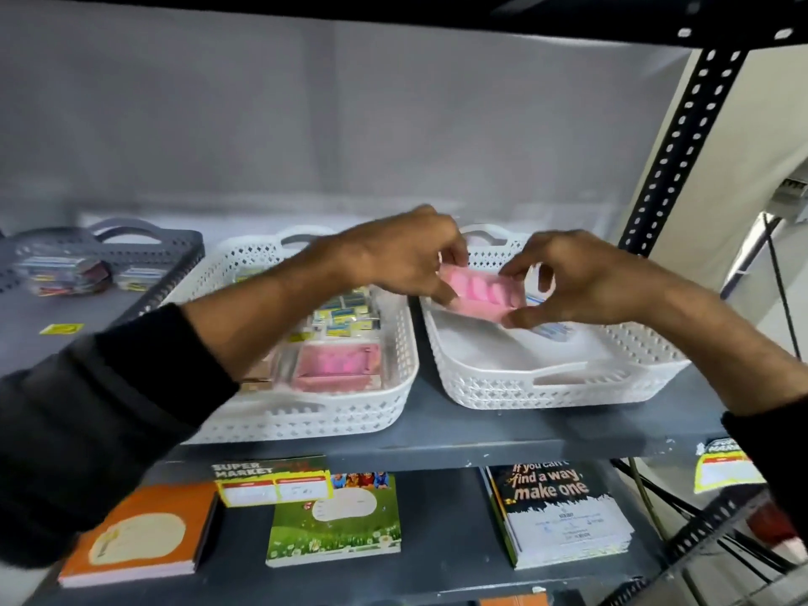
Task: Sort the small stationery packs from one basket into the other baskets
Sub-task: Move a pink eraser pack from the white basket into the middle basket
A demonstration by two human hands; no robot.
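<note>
A pink stationery pack point(481, 295) hangs above the left side of the right white basket point(568, 382). My left hand point(406, 255) grips its left end and my right hand point(568, 282) pinches its right end. The middle white basket point(341, 417) holds another pink pack point(334, 365) at the front and several yellow-and-blue packs point(345, 317) behind it. The right basket shows a small blue-printed pack point(553, 330) under my right hand. At the far left, a grey basket point(153, 251) holds several clear packs with coloured contents point(61, 273).
The baskets stand on a grey metal shelf point(437, 435). A black perforated upright point(682, 137) rises at the right. The shelf below carries an orange notebook point(140, 531), a green one point(336, 518) and a black-and-white stack point(559, 513). Yellow price tags point(271, 483) hang on the shelf edge.
</note>
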